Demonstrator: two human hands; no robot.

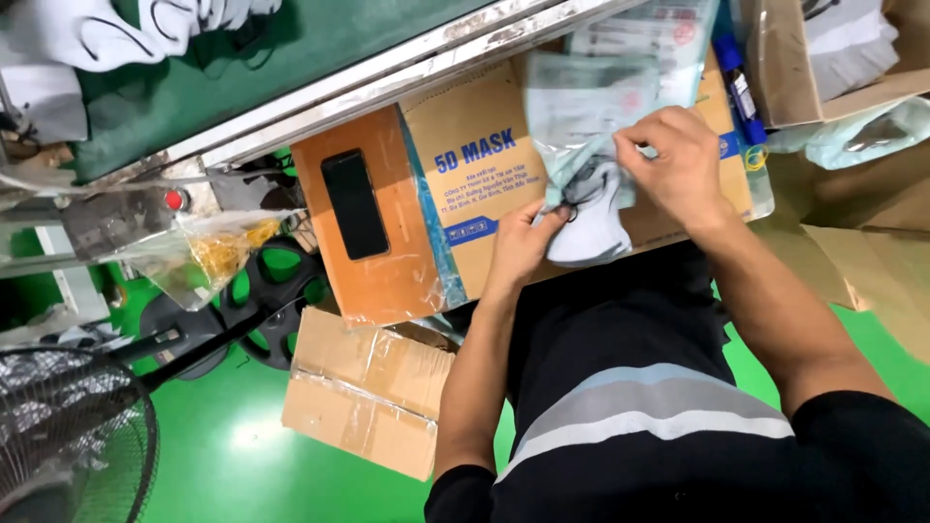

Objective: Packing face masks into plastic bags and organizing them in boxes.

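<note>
Grey face masks (589,221) sit bunched at the mouth of a clear plastic pouch (581,116), whose long axis runs from about 6 o'clock up to 12 o'clock over the flattened cardboard box (465,184). Left hand (523,244) pinches the stack's lower edge from 8 o'clock. Right hand (678,165) grips the pouch's side from 3 o'clock, fingers curled on the film. Both hands touch the bundle, the left nearer the masks themselves. A black phone (354,203) lies well apart at 9 o'clock.

Grey masks (591,228) half inside clear pouch (581,107), seemingly.
</note>
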